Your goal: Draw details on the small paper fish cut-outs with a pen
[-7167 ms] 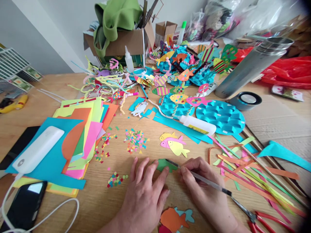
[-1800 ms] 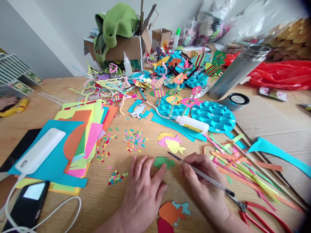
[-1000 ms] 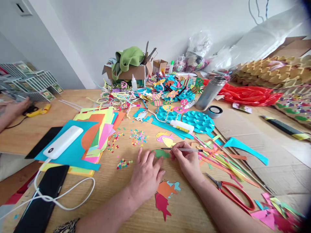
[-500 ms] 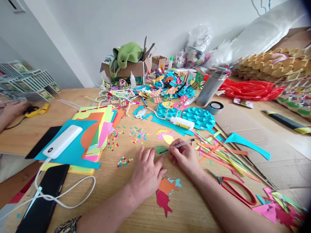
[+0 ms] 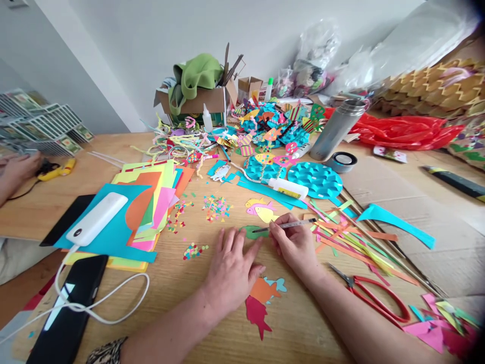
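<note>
My bench [image 5: 178,280] is pale wood under a plain white wall, crowded with coloured paper. My left hand [image 5: 231,268] lies flat with fingers spread, its fingertips on the edge of the green paper cutout [image 5: 253,233]. The cutout sits just on my side of the yellow and pink paper fish [image 5: 262,211]. My right hand [image 5: 296,246] pinches a thin brush [image 5: 290,225], tip on the cutout. The glue bottle [image 5: 290,188] has a yellow label, too small to read. Sheets printed like banknotes [image 5: 41,129] stand far left.
</note>
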`<state>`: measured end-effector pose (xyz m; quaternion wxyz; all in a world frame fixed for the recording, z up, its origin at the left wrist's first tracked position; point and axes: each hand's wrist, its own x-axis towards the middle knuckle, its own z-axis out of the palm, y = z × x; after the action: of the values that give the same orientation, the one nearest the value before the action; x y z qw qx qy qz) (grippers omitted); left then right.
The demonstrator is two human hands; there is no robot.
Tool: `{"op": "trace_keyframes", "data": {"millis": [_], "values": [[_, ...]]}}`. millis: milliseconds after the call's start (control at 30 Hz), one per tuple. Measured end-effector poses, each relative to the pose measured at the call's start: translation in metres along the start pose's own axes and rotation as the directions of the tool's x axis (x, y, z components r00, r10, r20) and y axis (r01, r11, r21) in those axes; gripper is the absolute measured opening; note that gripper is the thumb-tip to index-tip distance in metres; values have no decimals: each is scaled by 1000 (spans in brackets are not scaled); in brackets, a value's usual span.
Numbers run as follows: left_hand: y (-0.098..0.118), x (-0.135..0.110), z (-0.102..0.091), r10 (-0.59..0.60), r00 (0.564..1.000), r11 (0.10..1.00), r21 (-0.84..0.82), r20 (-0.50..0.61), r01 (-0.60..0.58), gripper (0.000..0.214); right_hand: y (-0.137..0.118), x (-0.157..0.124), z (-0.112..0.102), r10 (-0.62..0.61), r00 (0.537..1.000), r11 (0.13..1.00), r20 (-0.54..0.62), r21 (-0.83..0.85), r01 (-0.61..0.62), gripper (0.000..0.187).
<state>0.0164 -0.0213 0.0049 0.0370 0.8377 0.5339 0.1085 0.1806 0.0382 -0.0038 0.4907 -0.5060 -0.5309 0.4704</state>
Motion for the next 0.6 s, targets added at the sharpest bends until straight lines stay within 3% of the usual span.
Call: {"op": "trace_keyframes", "data": {"millis": [367,600], "values": [[-1,-2,1,39,999,998,-42,-8,-39,42,3,1,0,26,992,999,121,-38,-21,24],[-2,-2,1,40,999,999,-35,17,-40,43,5,1,-1,65,991,996,118,-61,-58,25]]}}
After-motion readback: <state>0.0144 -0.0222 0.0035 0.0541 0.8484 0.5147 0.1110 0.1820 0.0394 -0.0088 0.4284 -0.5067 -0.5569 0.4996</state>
